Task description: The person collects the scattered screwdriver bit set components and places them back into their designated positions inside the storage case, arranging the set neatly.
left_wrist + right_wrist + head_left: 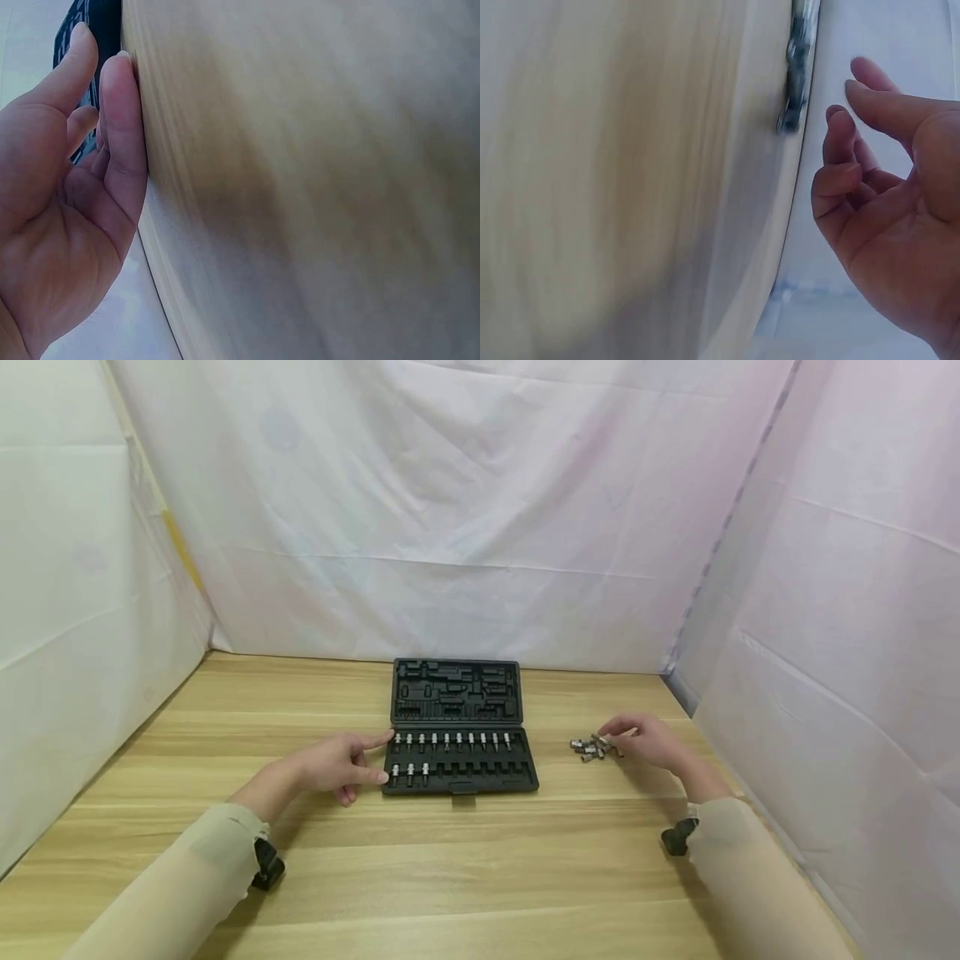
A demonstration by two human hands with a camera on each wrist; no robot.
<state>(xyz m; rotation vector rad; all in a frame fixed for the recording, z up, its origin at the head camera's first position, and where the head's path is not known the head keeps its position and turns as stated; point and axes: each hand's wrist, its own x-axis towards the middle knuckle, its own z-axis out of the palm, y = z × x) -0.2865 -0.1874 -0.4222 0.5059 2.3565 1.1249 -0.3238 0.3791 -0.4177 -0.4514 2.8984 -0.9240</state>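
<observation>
Left fingers touch case (black); right fingers near metal bits.

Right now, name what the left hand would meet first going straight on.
The open black case, at its left edge; the left hand seems to touch it there, though exact contact is hard to judge.

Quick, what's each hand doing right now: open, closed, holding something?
Left hand: open, touching the case.
Right hand: open, close to the loose bits, nothing visibly held.
</observation>
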